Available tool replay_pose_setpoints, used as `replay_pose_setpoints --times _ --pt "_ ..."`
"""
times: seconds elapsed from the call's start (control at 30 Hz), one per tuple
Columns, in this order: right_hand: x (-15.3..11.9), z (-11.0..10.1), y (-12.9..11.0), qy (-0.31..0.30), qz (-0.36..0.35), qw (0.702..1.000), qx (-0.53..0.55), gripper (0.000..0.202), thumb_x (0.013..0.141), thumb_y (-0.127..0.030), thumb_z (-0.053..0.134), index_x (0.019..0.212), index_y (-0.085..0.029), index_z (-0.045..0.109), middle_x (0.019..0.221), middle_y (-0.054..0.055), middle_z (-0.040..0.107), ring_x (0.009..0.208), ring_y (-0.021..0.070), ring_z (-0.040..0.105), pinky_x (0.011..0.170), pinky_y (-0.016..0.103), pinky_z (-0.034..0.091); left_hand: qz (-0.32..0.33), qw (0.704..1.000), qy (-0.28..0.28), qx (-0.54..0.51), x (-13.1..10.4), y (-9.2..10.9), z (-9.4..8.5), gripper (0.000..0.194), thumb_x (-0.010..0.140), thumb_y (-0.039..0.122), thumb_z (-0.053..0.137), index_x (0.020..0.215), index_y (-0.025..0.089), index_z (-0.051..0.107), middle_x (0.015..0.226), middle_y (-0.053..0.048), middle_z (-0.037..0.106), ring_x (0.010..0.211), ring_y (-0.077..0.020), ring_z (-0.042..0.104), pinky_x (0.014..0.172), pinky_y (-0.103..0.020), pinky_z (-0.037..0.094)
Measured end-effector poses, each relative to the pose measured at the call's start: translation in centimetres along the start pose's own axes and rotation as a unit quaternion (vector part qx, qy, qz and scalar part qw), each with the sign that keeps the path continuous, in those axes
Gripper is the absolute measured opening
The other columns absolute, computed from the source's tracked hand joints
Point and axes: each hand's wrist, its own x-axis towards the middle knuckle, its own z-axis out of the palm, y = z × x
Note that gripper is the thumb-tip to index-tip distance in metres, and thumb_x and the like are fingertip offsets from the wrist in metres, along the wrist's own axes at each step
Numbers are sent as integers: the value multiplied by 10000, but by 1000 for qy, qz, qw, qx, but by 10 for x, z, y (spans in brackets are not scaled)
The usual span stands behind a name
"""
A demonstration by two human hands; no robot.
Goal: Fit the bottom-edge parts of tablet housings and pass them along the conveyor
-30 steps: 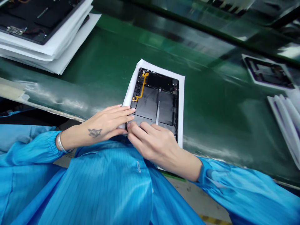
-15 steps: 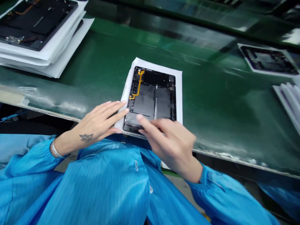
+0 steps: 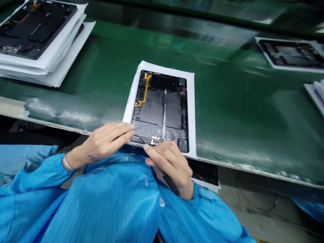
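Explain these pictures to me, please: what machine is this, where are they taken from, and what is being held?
There is no machine at work here: these are a person's bare hands. Every picture comes from one camera worn on the head, looking forward and down.

The green bench bears an opened, tablet-like device on a white sheet. Inside it runs an orange ribbon. The right hand holds a slim dark tool; the left hand rests its fingertips at the device's near left corner. A paper stack with another device on top lies far left.
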Motion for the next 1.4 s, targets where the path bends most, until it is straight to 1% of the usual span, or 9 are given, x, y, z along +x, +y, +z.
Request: replay_pose_setpoints --times 0.2,0.43,0.57,0.7,0.83,0.97,1.1,1.27,1.4 --pt "-6 3 1 -25 -24 996 -77 400 943 -150 633 1341 -141 593 863 59 736 852 194 643 773 357 527 1 1000 0 1 -3 0 1 261 930 70 623 1190 91 634 1207 -153 718 1151 -251 690 923 -363 609" --pt "-17 -8 0 27 11 994 -104 477 908 -108 612 1378 -189 589 765 43 695 733 205 575 723 402 525 13 999 -43 27 2 3 -5 257 962 162 619 1213 110 632 1196 -141 711 1125 -263 692 918 -394 605" --pt "2 -12 0 61 73 995 2 335 934 -174 597 1252 -247 671 888 49 739 813 222 643 747 411 545 24 991 -97 85 17 10 -10 321 992 273 586 1281 135 614 1175 -152 696 1026 -281 694 820 -400 596" --pt "31 -6 3 10 186 968 165 182 952 -127 577 1023 -235 704 918 15 745 820 164 676 762 332 547 28 980 -147 131 24 15 -12 340 995 276 574 1319 175 601 1296 -138 646 1031 -272 661 818 -386 565" --pt "43 0 4 -30 179 968 175 132 973 -157 571 946 -206 691 864 18 738 792 156 665 751 319 537 34 982 -136 127 23 16 -10 257 991 244 577 1221 160 653 1292 -138 647 1037 -268 647 827 -381 549" --pt "42 -1 4 -38 163 971 174 121 975 -185 575 951 -206 693 889 24 744 806 161 673 751 328 531 21 987 -120 108 24 17 -8 203 986 211 578 1155 150 671 1275 -144 654 1046 -267 650 827 -381 553" --pt "41 -4 5 -84 134 974 160 105 965 -150 583 955 -194 678 891 37 735 806 163 653 749 338 515 31 989 -106 97 22 14 -8 131 974 184 583 1038 133 685 1249 -153 672 1044 -279 677 799 -390 583" --pt "44 -4 7 -99 126 974 158 91 964 -127 586 973 -184 657 923 54 728 838 167 649 775 351 514 62 997 -44 23 5 -2 -9 190 975 179 575 1141 117 645 1197 -111 721 1122 -249 693 915 -363 615" --pt "41 -13 8 -95 135 975 149 96 958 -122 590 984 -180 662 911 53 720 845 172 656 790 351 525 34 998 -52 12 0 -3 -9 257 973 144 569 1223 114 617 1205 -92 725 1157 -240 685 931 -347 610"
